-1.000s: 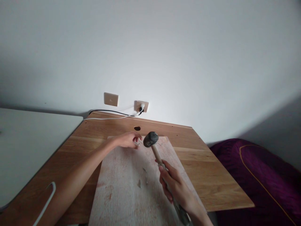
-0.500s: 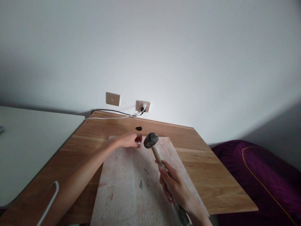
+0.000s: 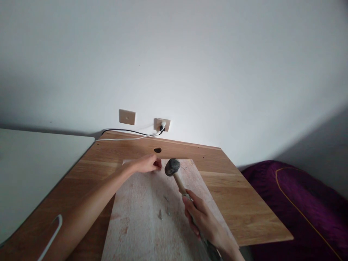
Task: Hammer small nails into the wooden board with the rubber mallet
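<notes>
My right hand is wrapped around the handle of a mallet with a dark, rounded head and a pale wooden shaft. The mallet head is just right of my left hand, apart from it. That left hand is at the far end of a whitish, worn wooden board, its fingers pinched together with the tips turned down. What they hold, if anything, is hidden. Several small metal pieces like nails or screws lie on the board between my hands and me. Another thin one lies near the far right corner.
Beneath the board is a brown wooden tabletop with a cable hole. Cables run along its back to a wall socket. A white surface adjoins at left. A purple fabric-covered thing stands at right.
The fingers of my left hand have closed together; they were apart, with a small shiny thing at the tips. The mallet head has dropped slightly toward the board. My view has shifted a little.
</notes>
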`<state>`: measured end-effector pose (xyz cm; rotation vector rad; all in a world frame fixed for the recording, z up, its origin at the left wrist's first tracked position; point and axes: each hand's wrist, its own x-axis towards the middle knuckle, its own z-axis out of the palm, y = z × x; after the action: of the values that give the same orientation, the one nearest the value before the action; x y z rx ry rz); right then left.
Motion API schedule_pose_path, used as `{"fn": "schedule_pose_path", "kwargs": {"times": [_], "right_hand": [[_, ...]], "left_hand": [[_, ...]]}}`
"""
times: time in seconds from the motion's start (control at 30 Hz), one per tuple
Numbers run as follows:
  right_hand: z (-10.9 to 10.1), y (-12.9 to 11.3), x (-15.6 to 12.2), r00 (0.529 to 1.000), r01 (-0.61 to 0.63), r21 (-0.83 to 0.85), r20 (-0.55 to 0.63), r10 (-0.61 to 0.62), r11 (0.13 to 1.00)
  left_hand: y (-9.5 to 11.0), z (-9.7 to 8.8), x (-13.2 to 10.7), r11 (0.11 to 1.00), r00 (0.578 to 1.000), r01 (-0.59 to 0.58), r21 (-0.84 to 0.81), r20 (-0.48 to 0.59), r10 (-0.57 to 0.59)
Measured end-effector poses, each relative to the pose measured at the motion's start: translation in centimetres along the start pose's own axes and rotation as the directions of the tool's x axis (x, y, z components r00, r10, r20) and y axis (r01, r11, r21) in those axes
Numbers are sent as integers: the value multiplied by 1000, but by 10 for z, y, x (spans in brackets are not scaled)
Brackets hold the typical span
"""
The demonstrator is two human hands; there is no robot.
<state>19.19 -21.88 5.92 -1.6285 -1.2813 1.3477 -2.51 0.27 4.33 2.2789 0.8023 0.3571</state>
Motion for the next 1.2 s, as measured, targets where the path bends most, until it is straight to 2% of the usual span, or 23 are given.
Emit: {"fn": "schedule_pose_path", "kwargs": {"times": [0.1,0.2,0.37,0.5,0.6,0.7,0.93,1.07,1.2], "right_hand": [[3,-13,5,998,64,27,-19,-63,998],[9,-18,14,994,111,45,-6,-111,993],[18,-4,26,993,94,-17,67,-93,995],[16,6,19,998,57,-14,31,-56,998],[13,9,7,1000,-2,1,-4,2,1000],[10,13,-1,1000,-25,-6,12,25,1000],[10,20,-1,999,-44,28,15,44,999],[12,16,0,1000,-17,27,3,17,999],[15,0,4,998,31,85,-49,-27,996]], "left_hand": [[2,-1,-2,999,1000,-25,-40,18,26],[3,-3,-4,1000,1000,-12,-6,-6,12],[5,-6,-8,999,999,6,51,-41,-3],[7,-5,-7,999,1000,-8,31,-23,8],[8,-4,-6,999,1000,26,40,-11,-25],[8,-3,-5,996,999,44,84,-26,-42],[11,-1,-5,986,998,5,168,-65,6],[10,-2,-5,986,998,10,167,-58,0],[7,-2,-5,994,1000,-25,105,10,24]]}}
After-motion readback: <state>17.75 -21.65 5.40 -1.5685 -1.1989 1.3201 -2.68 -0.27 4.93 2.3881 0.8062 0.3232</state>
